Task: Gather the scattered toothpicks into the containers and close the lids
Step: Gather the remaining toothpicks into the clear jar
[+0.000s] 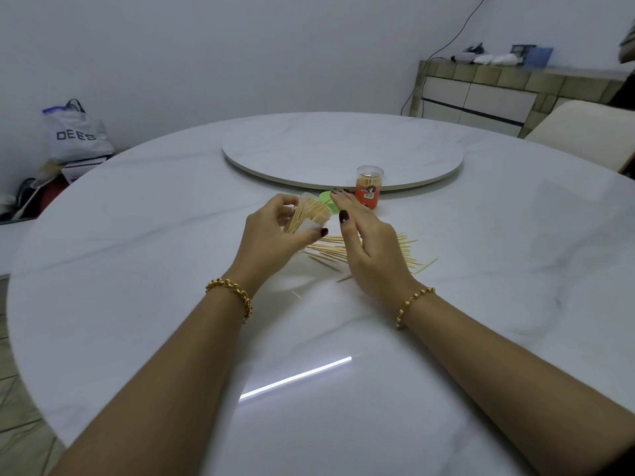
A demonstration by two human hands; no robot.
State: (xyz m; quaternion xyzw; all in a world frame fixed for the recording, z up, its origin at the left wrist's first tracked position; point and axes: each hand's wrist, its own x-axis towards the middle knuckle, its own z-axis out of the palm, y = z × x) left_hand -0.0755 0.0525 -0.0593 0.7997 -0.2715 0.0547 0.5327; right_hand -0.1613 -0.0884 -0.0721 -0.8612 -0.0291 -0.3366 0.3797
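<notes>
Our left hand [271,231] grips a clear plastic cylinder [318,218], tilted and packed with thin wooden toothpicks [302,214]. Our right hand [367,249], fingers straight, stretches toward its mouth, near a round green lid [325,196]. A red-labelled clear tub [369,188] stands upright behind, also holding picks. Loose toothpicks [407,250] lie scattered on the glossy white marble table [171,218].

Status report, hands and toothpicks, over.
Left grip holds tilted clear plastic toothpick container, part full. Right grip open, fingers straight, beside it. Thin wooden toothpicks loose on white marble table; green round lid behind.
</notes>
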